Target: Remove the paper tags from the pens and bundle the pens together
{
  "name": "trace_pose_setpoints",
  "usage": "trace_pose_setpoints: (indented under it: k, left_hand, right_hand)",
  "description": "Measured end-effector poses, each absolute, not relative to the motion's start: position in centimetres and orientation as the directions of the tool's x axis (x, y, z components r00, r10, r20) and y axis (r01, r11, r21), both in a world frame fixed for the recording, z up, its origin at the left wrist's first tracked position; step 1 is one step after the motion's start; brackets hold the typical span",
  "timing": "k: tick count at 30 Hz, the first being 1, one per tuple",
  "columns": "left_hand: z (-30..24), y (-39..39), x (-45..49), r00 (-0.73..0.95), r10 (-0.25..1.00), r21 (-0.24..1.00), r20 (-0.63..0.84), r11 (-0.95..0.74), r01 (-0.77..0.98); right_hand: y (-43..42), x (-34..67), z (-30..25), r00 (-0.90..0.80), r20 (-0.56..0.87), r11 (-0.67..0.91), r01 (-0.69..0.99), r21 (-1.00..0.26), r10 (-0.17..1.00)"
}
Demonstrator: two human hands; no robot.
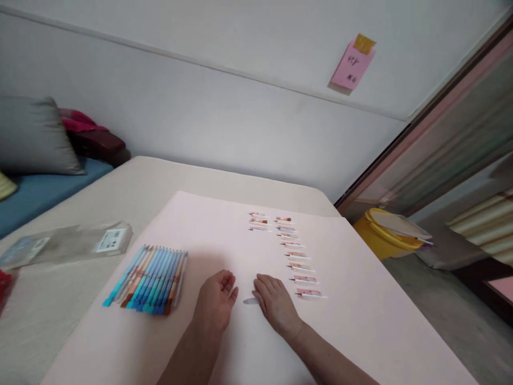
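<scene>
My left hand (215, 302) rests its edge near the pink sheet (216, 230), fingers loosely curled and apart, with nothing visible in them. Facing it, my right hand (277, 306) lies palm down, its fingers stretched out close together. A small light-grey, narrow piece (250, 301) sticks out beside the right fingers; its other end is hidden, and I cannot tell whether they touch it. Left of my hands, a row of blue, brown and grey pens (158, 278) lies side by side. To the right, slim pen-like pieces with patterned parts (300, 267) lie in two columns.
A clear plastic bag with a white label (110, 240) lies on the beige surface (52, 305) at left. Beyond are a grey cushion (36, 136) and a wall with a pink note (352, 65). A yellow bucket (387, 235) stands on the floor at right.
</scene>
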State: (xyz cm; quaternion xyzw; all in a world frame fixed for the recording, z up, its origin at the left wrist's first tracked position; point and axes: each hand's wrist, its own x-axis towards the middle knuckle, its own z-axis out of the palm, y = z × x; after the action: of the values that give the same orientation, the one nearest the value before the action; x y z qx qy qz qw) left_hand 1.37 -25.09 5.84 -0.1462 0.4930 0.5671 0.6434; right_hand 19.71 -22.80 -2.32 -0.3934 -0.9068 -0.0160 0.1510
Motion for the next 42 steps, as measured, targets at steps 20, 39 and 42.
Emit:
trace_pose_setpoints:
  k: [20, 39, 42]
  left_hand:
    - [5.1, -25.7, 2.0, -0.014, 0.813, 0.45, -0.582, 0.308, -0.838]
    - [5.4, -24.7, 0.6, -0.201, 0.681, 0.369, -0.704, 0.109, -0.923]
    - [5.5, -24.6, 0.5, -0.205, 0.674, 0.366, -0.709, 0.103, -0.925]
  right_hand:
    - [-24.3, 14.7, 3.3, -0.44, 0.133, 0.398, 0.593, -0.7, 0.888]
    - [-8.1, 17.7, 0.5, -0.288, 0.112, 0.281, 0.957, 0.075, 0.951]
    - [-9.3, 17.7, 0.7, -0.326, 0.108, 0.32, 0.945, 0.07, 0.939]
